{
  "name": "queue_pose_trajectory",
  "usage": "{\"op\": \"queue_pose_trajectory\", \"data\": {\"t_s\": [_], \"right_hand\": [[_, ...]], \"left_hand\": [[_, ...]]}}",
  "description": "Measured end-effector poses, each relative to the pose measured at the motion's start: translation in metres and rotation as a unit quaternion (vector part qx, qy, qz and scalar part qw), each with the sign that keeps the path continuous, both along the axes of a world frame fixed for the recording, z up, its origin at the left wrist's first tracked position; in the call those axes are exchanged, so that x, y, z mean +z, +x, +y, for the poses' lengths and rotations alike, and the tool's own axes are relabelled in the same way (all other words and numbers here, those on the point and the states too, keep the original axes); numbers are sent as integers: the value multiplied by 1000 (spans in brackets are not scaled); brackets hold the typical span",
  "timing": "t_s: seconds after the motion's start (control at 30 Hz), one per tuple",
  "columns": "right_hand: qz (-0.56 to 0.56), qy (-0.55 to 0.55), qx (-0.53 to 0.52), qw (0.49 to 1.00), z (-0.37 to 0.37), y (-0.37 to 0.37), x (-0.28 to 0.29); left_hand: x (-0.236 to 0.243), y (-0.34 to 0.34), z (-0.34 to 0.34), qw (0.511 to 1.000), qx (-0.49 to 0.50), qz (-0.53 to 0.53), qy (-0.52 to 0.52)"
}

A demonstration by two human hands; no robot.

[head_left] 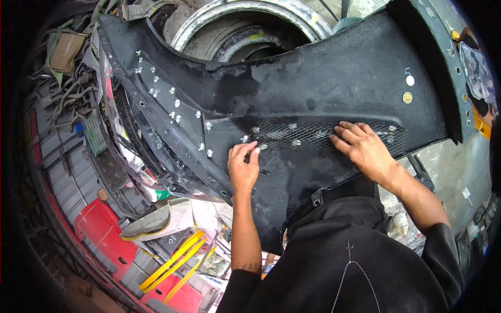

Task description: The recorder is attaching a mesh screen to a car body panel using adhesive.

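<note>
A large black molded panel (344,73) spans the view, dotted with several small whitish tabs (177,103). A strip of metal mesh (282,133) lies along its lower middle, with more whitish blobs on it. My left hand (243,164) is at the mesh's left end, thumb and fingers curled together beside a small white piece; whether they grip it is unclear. My right hand (360,148) rests on the right part of the mesh, fingers apart and slightly bent. Two round discs (409,81), one white and one gold, sit on the panel at the upper right.
Behind the panel are large pale rings (313,26). At the left are piled hoses (68,88), a green crate (95,136), red panels (107,235) and yellow strips (172,261). Someone in camouflage clothing (477,73) is at the right edge. My dark-clothed body fills the lower middle.
</note>
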State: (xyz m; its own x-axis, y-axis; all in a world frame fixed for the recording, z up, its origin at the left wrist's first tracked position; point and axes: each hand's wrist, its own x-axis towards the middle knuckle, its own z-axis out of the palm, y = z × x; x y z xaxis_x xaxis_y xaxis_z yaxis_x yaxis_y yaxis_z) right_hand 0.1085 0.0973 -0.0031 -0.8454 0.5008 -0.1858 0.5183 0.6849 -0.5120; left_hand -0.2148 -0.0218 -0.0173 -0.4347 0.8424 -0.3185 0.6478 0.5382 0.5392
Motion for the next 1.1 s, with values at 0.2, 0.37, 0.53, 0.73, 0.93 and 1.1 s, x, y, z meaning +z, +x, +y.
{"op": "queue_pose_trajectory", "data": {"t_s": [0.2, 0.37, 0.53, 0.73, 0.93, 1.1], "right_hand": [[-11, 18, 13, 1000, 1, -2, 1], [-19, 16, 21, 999, 1, 0, 1], [18, -18, 1, 1000, 10, 6, 19], [-4, -75, -80, 994, 14, 22, 35], [-25, -113, -121, 986, 17, 29, 30], [-51, -86, -115, 988, 15, 31, 27]], "left_hand": [[12, 1, 13, 980, -168, 102, 34], [4, -1, 11, 992, -119, 2, 38], [5, -1, 3, 995, -90, -15, 38], [-1, 12, -12, 997, 21, -20, 69], [12, 35, -9, 966, 231, -81, 81], [8, 60, 2, 982, -102, 104, 121]]}}
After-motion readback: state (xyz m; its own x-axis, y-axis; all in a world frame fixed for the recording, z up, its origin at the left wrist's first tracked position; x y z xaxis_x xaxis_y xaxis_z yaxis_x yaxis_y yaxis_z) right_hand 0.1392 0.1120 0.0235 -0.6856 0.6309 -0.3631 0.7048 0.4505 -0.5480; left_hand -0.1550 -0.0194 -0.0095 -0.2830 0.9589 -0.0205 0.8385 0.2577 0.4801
